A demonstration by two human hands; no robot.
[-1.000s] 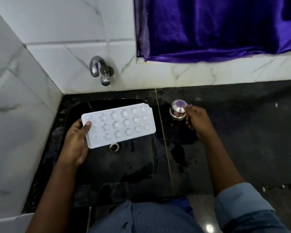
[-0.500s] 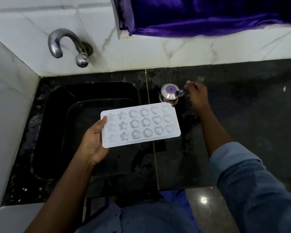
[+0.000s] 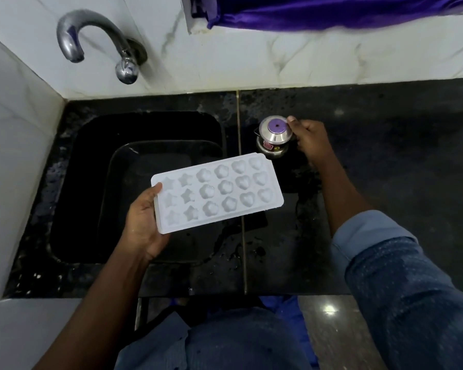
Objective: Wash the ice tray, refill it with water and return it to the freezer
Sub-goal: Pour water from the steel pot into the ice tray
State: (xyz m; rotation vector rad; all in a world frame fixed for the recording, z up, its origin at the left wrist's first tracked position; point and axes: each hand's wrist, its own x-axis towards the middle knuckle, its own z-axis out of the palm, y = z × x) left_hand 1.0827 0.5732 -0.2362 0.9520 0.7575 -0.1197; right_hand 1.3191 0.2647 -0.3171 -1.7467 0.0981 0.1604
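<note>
Two hands are at work here. The left hand (image 3: 145, 222) grips the white ice tray (image 3: 217, 192) by its short left edge, thumb on top and fingers underneath, holding it near level at mid-frame, over the black sink (image 3: 91, 166) and partly over the wet black counter (image 3: 385, 156). The moulds, stars, flowers and hearts, face up and look empty. The right hand (image 3: 309, 138) is closed loosely at the handle side of a small steel jug (image 3: 273, 138) with a purple-topped lid, which stands on the counter just above the tray's right end; the thumb tip touches the lid, but whether the fingers have truly clasped the handle cannot be told. The step appears to be fetching the jug to pour. To do it well, take a firm hold before lifting, keep the tray flat and over the basin, and pour slowly so spills fall in the sink. The tap (image 3: 96, 41), upper left, is not running.
</note>
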